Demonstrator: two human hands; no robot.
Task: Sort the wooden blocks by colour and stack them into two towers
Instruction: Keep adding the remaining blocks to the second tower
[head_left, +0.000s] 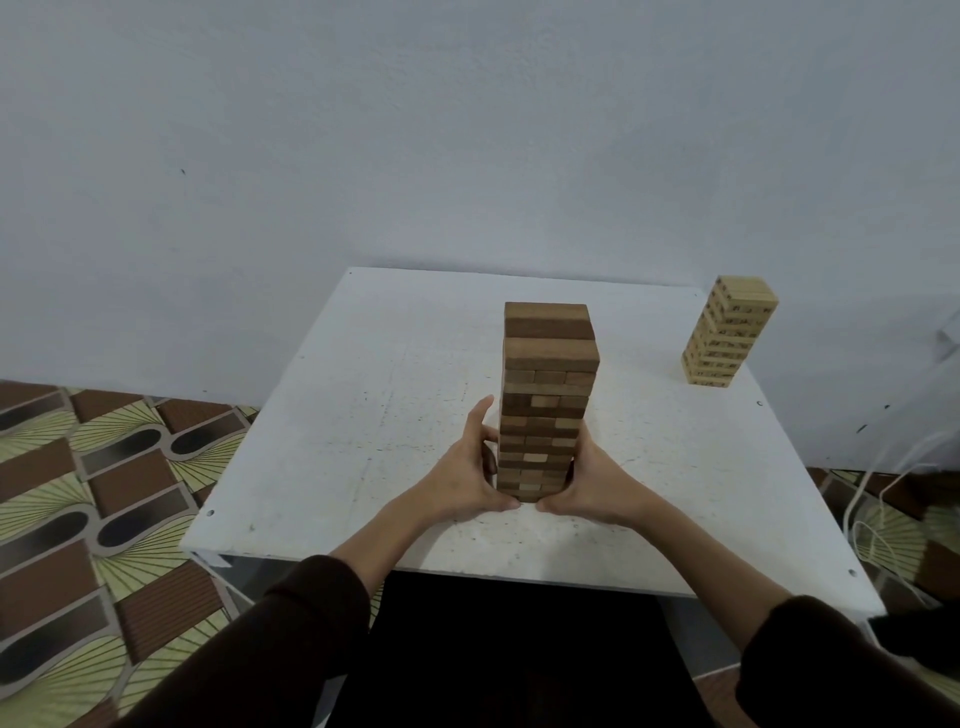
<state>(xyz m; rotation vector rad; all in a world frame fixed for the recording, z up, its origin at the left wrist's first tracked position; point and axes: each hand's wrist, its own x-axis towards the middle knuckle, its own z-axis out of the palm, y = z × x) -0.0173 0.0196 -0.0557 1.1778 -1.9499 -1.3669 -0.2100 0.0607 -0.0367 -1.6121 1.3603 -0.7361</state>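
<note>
A tall tower of dark brown wooden blocks (545, 395) stands upright near the middle of the white table (363, 415). My left hand (467, 478) presses flat against its lower left side with straight fingers. My right hand (592, 483) presses against its lower right side, its fingers partly hidden behind the tower. Both thumbs meet at the tower's base. A shorter tower of pale, printed wooden blocks (727, 332) stands at the table's far right corner, well apart from both hands.
A plain grey-blue wall rises right behind the table. Patterned brown and yellow floor (78, 519) lies to the left. White cables (883, 499) hang off the table's right side. The pale tower sits close to the right edge.
</note>
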